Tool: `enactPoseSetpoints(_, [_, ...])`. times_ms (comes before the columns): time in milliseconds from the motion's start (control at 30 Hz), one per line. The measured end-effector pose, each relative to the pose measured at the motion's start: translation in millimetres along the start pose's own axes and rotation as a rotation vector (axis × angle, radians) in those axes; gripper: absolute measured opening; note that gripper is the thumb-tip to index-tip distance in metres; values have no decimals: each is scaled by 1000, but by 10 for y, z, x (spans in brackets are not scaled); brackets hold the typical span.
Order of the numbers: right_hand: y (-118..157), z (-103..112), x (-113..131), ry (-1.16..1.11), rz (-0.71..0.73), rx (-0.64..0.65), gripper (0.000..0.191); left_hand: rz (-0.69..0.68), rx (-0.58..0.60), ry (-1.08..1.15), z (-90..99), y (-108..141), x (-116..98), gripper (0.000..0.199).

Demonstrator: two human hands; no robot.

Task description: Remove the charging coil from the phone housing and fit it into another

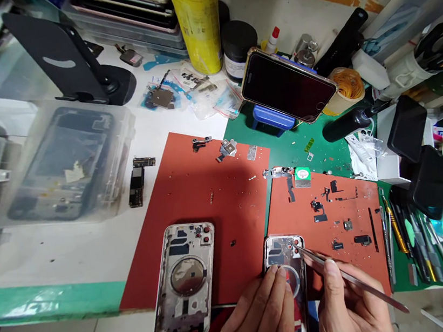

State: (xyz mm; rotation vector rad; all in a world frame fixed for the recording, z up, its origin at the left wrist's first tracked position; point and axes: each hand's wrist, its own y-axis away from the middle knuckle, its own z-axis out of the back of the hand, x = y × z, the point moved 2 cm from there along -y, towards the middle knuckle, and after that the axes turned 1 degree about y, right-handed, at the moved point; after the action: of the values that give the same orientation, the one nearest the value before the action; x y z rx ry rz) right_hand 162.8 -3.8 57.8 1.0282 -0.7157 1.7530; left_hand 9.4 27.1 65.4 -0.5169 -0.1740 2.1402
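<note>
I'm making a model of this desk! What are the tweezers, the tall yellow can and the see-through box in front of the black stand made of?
Tweezers: metal, probably steel, since the smooth gray surface shines.
Tall yellow can: probably painted metal, going by its glossy, printed round side.
See-through box: likely plastic, slightly cloudy, because you can see through it, but hazily.

Phone housing [296, 281]: bare shell, inner side up, long axis twelve to six. Silvery inside, dark patches at eleven o'clock, round camera openings with red rims at one, pale ring mid-shell showing red. Middle partly covered. Top end at the red mat's [288, 211] eight o'clock corner, lower end out past the bench edge.

Tweezers [375, 292]: slim, grey metal, slanted, tail at four, tips at ten, by the camera openings. Contact unclear from where I stand.
</note>
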Motion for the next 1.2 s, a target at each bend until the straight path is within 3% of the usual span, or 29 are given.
enactPoseSetpoints(1200, [19, 24, -5, 23, 28, 3, 18, -53, 79, -52, 77, -70, 18, 44])
